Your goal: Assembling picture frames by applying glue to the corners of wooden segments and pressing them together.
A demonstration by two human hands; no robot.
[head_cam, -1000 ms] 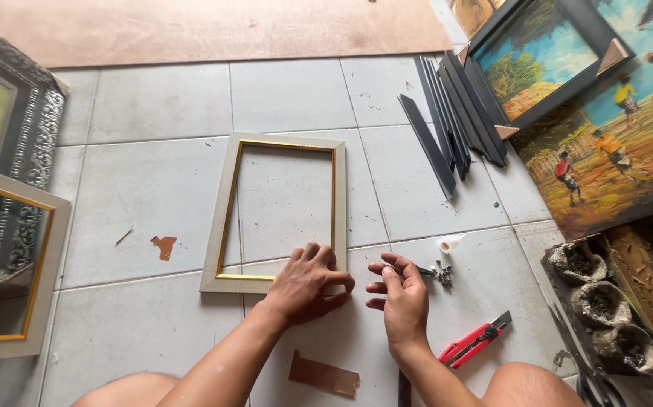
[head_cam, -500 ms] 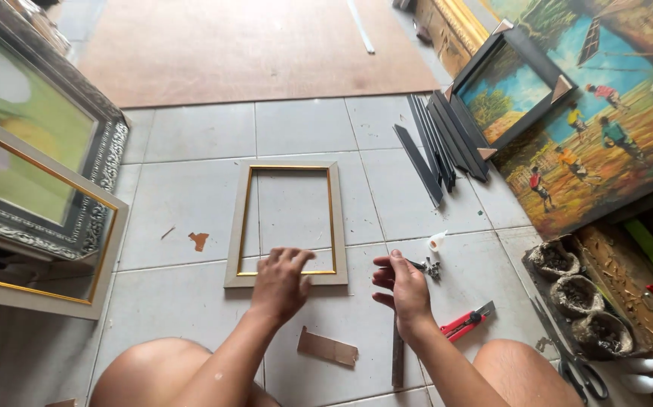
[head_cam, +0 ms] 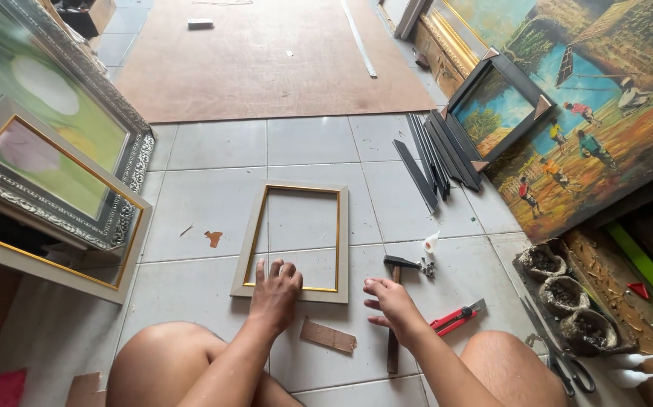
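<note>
An empty picture frame [head_cam: 292, 241] is laid flat on the tiled floor [head_cam: 191, 196]. The left hand [head_cam: 274, 293] is rested on its near rail. Just right of that, the right hand [head_cam: 391, 301] is held over a hammer [head_cam: 394, 310]. A utility knife [head_cam: 458, 316] is found right of the hammer, a cardboard scrap [head_cam: 328, 336] between the hands. Frame strips [head_cam: 436, 160] are stacked behind, to the right. Framed pictures [head_cam: 48, 181] are propped at the left.

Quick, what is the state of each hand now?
Left hand: open, fingers spread flat on the bottom edge of the empty frame, holding nothing.
Right hand: open, over the hammer, gripping nothing.
</note>
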